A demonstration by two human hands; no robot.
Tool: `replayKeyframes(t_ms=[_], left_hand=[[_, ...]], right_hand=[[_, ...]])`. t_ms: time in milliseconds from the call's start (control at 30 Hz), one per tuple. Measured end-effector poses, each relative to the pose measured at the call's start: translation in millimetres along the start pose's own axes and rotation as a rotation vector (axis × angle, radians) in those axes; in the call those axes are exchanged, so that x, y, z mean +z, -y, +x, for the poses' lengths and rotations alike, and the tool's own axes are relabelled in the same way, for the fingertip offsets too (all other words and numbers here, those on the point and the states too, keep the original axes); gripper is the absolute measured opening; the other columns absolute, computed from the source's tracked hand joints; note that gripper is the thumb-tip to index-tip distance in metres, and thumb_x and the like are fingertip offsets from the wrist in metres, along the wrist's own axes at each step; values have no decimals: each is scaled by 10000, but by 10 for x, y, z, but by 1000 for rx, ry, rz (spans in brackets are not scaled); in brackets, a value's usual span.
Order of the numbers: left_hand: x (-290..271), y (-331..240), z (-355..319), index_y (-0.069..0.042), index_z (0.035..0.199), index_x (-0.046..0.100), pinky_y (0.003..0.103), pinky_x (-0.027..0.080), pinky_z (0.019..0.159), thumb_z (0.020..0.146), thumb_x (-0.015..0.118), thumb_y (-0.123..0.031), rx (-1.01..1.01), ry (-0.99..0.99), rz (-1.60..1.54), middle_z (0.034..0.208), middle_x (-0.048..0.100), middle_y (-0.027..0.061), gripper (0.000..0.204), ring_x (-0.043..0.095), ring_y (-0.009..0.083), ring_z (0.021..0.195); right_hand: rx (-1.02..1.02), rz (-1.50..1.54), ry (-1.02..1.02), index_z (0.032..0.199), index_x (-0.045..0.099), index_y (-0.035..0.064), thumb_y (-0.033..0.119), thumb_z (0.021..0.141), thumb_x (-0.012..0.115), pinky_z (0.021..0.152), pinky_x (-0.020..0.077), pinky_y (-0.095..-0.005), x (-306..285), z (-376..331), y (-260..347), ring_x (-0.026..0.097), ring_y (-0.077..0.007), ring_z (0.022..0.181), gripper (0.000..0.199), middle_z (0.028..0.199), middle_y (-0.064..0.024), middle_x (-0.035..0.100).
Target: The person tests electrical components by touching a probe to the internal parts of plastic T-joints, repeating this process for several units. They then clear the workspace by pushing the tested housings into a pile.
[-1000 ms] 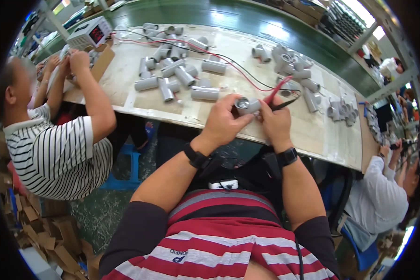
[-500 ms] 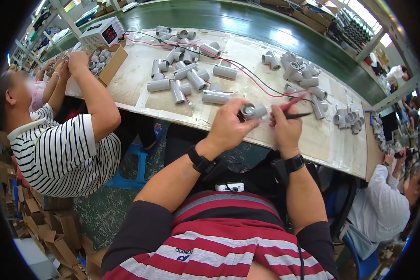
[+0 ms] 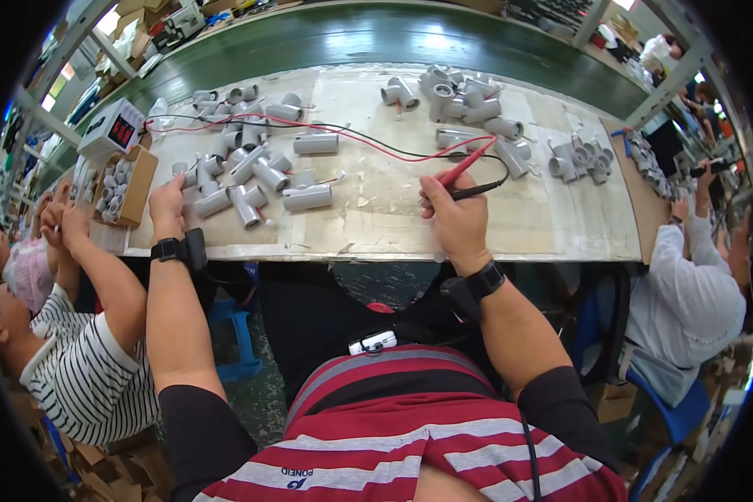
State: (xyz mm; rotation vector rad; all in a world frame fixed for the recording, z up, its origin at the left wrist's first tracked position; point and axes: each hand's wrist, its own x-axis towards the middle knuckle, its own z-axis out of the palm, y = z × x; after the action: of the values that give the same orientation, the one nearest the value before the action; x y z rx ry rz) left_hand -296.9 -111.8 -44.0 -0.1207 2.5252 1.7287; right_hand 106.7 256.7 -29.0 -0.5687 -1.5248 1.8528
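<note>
At the left of the table, my left hand has its fingers closed at a grey T-shaped pipe piece, beside a cluster of similar pieces. Its fingertips are partly hidden. My right hand is above the middle of the table, wrapped round a red test probe and a black test probe held together. Red and black leads run from the probes across the table toward a white meter box with a lit red display.
An open cardboard box of grey pieces stands at the left, near a person in a striped shirt. More grey pieces lie at the far right. A green belt runs behind the table. Another person sits at right.
My left hand has moved from the middle to the far left with the grey piece. My right hand, keeping the probes, has shifted slightly left. My view has turned somewhat.
</note>
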Motion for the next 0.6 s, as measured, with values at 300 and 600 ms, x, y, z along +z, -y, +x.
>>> replayKeyframes(t_ms=[300,600], left_hand=[[1573,-887,-2294,5,1160,701,396,546,888,889,759,-182,1001,429,299,1095,722,173,335,686,301,1001],[3425,-1486,-2767,-35,1179,703,429,503,1022,892,641,-90,1492,626,357,1174,671,181,299,627,372,1164]], right_hand=[[-131,-144,-51,1006,663,33,138,981,759,594,513,-246,-131,261,338,626,-99,682,145,819,-39,684],[-419,-542,14,999,686,36,180,960,790,605,502,-236,-377,477,980,610,-74,662,182,798,-4,687]])
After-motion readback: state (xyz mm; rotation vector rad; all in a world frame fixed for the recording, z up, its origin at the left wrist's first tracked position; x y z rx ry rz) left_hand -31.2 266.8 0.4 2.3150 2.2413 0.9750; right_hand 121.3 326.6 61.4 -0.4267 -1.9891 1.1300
